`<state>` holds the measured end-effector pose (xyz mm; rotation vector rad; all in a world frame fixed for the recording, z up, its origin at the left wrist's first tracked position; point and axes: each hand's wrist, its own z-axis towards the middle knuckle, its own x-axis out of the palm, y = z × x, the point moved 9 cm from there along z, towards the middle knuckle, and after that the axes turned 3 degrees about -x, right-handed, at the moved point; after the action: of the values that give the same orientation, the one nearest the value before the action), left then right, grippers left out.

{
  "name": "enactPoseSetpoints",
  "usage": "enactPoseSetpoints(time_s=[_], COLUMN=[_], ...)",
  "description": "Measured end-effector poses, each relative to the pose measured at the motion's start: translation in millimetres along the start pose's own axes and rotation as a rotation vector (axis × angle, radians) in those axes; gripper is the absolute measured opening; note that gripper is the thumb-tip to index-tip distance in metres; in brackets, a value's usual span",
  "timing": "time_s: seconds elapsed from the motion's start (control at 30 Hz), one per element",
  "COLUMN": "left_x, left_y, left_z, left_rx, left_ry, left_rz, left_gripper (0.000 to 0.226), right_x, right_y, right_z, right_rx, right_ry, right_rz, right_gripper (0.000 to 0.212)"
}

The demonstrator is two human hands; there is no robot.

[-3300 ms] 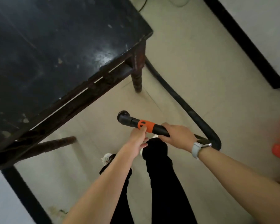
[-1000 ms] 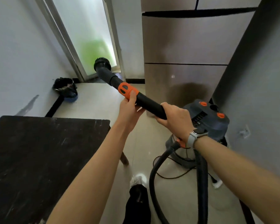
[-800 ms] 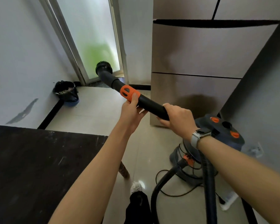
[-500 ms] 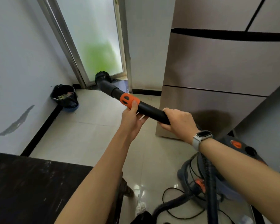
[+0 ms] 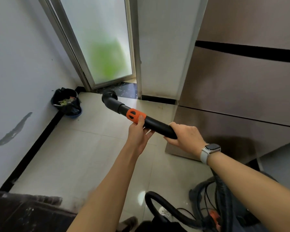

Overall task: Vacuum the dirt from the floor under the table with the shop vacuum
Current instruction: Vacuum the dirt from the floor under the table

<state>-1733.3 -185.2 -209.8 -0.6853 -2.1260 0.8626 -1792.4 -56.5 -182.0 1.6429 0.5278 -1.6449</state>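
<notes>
Lining bin: black bag, scraps.

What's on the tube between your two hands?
In the head view, only bare black wand runs between the left hand and right hand.

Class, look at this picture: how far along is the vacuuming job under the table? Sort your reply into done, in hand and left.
Done: nothing can be confirmed; the floor under the table is hidden.
In hand: the left hand and right hand hold the vacuum wand raised, its nozzle off the floor and aimed toward the door, away from the table.
Left: bringing the nozzle down under the table.
</notes>
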Motion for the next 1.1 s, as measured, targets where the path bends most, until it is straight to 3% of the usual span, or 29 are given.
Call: enactPoseSetpoints(time_s=[0.2,0.37,0.63,0.83,1.0,1.1], left_x=[15,33,48,44,60,65], left_y=[-10,-3,27,27,38,53], left_z=[53,99,188,244,241,223], left_rx=[0.001,-0.072,-0.408,-0.692,-0.868,-0.918], left_ry=[-0.005,0.088,0.262,0.401,0.607,0.747], left_rz=[0.044,0.05,0.094,0.251,0.346,0.517], left_gripper=[0.026,0.028,0.039,0.039,0.039,0.032], right_x=[19,40,96,108,113,130], right_y=[-34,-69,-125,-116,-112,-89], right_z=[39,57,85,103,75,44], right_rx=[0.052,0.167,0.495,0.747,1.014,1.193], right_ry=[0.094,0.168,0.192,0.098,0.053,0.031], right_rz=[0.083,0.175,0.184,0.18,0.214,0.328], right_gripper=[0.039,0.037,0.035,0.031,0.019,0.017])
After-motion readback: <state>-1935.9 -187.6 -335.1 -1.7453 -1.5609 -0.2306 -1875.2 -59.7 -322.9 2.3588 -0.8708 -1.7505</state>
